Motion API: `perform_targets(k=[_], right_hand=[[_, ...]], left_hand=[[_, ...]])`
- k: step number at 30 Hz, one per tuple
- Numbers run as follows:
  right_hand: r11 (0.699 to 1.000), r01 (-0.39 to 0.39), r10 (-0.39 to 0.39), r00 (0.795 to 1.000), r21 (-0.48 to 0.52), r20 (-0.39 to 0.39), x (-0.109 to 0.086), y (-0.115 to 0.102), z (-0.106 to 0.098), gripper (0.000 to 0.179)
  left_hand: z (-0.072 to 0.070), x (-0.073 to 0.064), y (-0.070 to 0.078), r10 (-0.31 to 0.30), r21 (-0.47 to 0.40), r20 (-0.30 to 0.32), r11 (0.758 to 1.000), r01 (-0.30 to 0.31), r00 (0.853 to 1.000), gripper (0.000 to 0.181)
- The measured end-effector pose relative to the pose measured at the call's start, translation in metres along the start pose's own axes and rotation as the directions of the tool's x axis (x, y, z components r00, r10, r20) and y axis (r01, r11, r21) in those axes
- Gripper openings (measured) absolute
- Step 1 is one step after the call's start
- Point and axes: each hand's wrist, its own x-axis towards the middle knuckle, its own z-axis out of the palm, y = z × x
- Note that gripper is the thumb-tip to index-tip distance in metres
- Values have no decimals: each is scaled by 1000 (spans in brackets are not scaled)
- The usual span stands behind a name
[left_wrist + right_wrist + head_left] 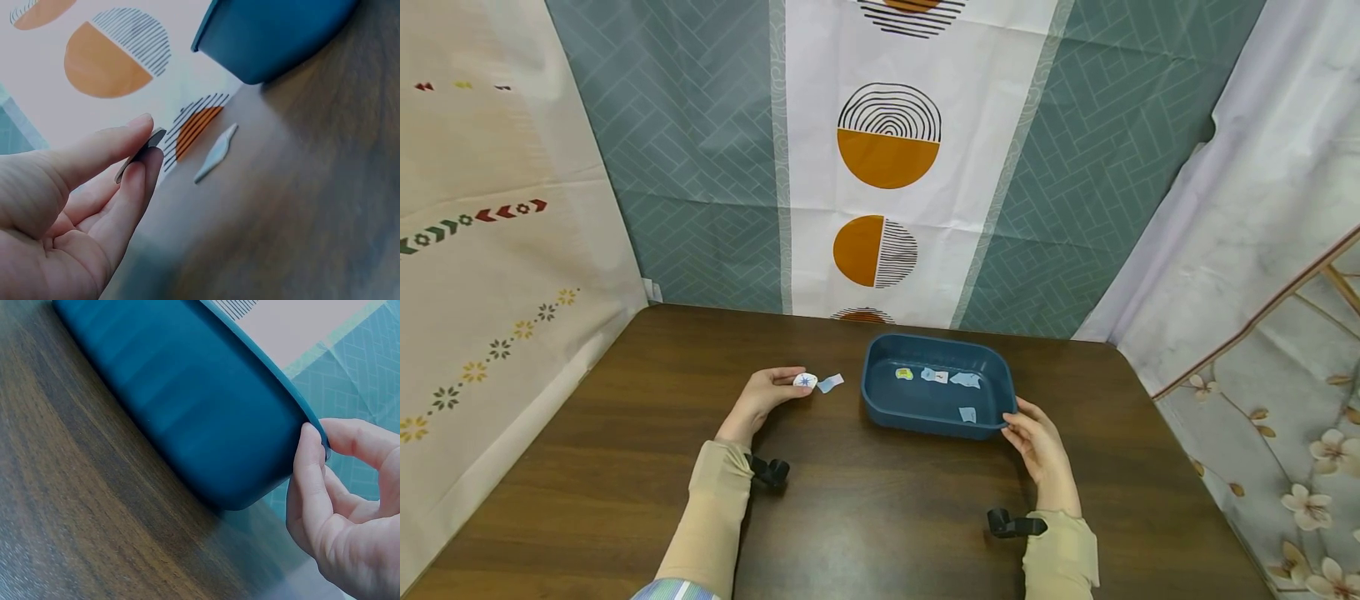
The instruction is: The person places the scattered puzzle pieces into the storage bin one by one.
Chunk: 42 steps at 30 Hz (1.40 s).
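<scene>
My left hand pinches a small flat white piece with a blue star between thumb and fingers. Seen edge-on in the left wrist view, that thin piece is dark along its side. Just right of it on the table lies a pale blue and pink piece with an irregular outline. Further right stands a dark blue plastic bin. The thumb and fingers of my right hand grip the bin's rim at its near right corner, as the right wrist view also shows.
Inside the bin lie several flat pieces: a yellow-green one, light blue ones such as the piece near the front, and others by the back. A brown wooden table carries everything. Patterned cloths hang behind and at both sides.
</scene>
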Motion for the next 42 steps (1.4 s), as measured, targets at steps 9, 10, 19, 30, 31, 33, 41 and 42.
perform_targets(k=[9,10,19,30,31,33,41,42], right_hand=[[1000,-3,3,1000,-9,0,-1,-1,0,33],[1000,-2,2,1000,-9,-1,-1,-1,0,33],[1000,-6,6,1000,17,-2,0,0,-2,30],[1000,9,-9,1000,3,0,1,2,-1,31],[1000,11,-11,1000,10,-3,1,2,-1,30],[1000,13,-13,1000,17,-6,1,2,-2,30],[1000,22,-22,1000,-10,8,1,2,-2,32],[1000,28,-28,1000,-10,12,1,1,-1,32]], left_hand=[[9,3,23,5,4,32,1000,-5,999,55],[10,3,27,7,3,37,1000,-7,999,56],[29,7,49,22,-33,79,999,-19,997,55],[63,11,78,17,-49,96,999,-12,995,51],[67,12,80,18,-36,97,999,-15,995,50],[74,13,84,21,-27,106,999,-18,994,50],[100,18,90,-4,-34,136,999,9,991,47],[104,19,90,-7,-45,139,999,14,990,46]])
